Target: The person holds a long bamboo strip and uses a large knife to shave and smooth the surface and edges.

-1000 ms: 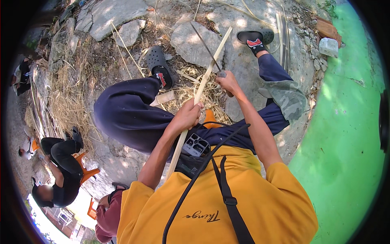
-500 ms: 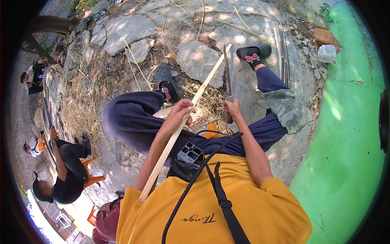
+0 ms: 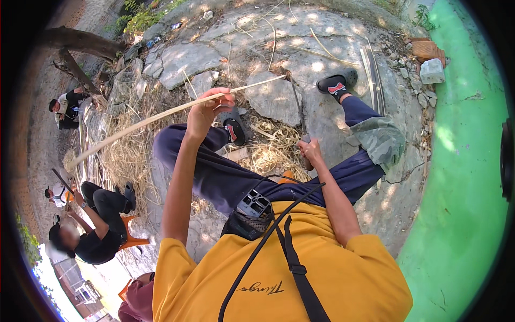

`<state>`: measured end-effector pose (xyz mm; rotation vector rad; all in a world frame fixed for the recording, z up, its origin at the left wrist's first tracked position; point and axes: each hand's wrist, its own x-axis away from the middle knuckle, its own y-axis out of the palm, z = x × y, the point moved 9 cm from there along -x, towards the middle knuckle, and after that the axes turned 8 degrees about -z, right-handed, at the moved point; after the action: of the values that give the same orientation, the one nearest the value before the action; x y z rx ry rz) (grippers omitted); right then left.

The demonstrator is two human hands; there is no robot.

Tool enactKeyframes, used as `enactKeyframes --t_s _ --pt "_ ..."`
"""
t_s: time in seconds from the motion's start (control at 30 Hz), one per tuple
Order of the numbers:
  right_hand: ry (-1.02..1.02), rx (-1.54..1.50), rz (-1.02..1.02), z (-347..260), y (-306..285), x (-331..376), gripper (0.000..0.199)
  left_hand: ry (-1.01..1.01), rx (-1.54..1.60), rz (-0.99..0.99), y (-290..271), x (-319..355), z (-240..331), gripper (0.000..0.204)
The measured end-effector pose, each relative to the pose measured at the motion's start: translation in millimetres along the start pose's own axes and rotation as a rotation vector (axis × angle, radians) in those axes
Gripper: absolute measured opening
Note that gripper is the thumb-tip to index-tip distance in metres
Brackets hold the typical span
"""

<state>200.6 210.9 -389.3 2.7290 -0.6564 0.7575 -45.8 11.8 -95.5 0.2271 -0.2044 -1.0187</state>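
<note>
Your left hand [image 3: 208, 110] is raised at about eleven o'clock from your lap, its fingers curled and pinching a long pale bamboo strip [image 3: 161, 117], which runs from its thin tip near twelve o'clock out to its far end near nine o'clock, over the heap of dry shavings [image 3: 129, 155]. Your right hand [image 3: 311, 153] sits lower, at about one o'clock from your lap, fingers wrapped tight around the handle of a long dark knife [image 3: 298, 110], whose blade points up toward twelve o'clock, standing just right of the strip's thin tip; whether blade and strip touch you cannot tell from here. Both legs in dark trousers stretch out before you over the flat grey stones [image 3: 279, 99], with a black sandal [image 3: 337, 83] on the right foot at one o'clock and another sandal [image 3: 234, 131] near the left knee. A curl of pale shavings [image 3: 276, 153] lies between your legs, just beside the right hand. A small bundle of split strips [image 3: 374, 80] lies at one o'clock by the green wall [image 3: 461, 177]. At eight o'clock a person [image 3: 96, 225] in black sits on an orange stool [image 3: 131, 236], well apart from you.
</note>
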Motion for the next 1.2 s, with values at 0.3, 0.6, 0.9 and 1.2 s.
enactKeyframes --t_s 0.3,0.6,0.9,1.2 --pt "-0.09 0.199 -0.035 -27 11 18 0.025 0.105 -0.472 0.534 -13 14 1 0.028" --pt "-0.185 0.266 -0.11 -38 41 17 0.019 -0.005 -0.51 0.652 -11 20 -49 0.041" --pt "0.002 0.044 -0.123 -25 66 19 0.019 0.083 -0.196 0.798 1 28 -98 0.03" --pt "-0.077 0.306 -0.197 -77 100 18 0.022 -0.174 -0.254 0.751 1 17 -127 0.02"
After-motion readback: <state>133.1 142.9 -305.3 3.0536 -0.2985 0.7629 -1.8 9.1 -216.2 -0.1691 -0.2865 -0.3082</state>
